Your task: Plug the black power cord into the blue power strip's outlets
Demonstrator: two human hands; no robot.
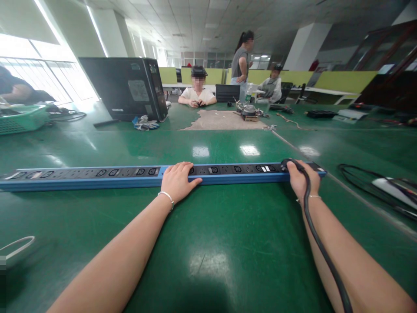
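The right hand (pixel 303 176) is closed around a black plug (pixel 286 163) at the right end of a long blue power strip (pixel 228 178); its fingers hide whether the plug is seated in a socket. The left hand (pixel 177 179) lies flat across the strip's middle, fingers together and thumb spread along the near edge, apparently steadying it. One plug is at the strip, so the connection looks under way at most; the other sockets in view hold no plugs.

The strip is a straight, slim bar with smooth blue sides and a black socket face, lying lengthwise across the table (pixel 228 221). From the plug, a thick, rubbery black cable (pixel 311 219) curves over the right wrist and forearm. The table's green covering is glossy, scuffed and lit by reflections. Farther out are crumpled knit gloves (pixel 145 123), a boxy black metal case (pixel 122 89), a green lattice basket (pixel 24 124) and a seated co-worker (pixel 197 94).
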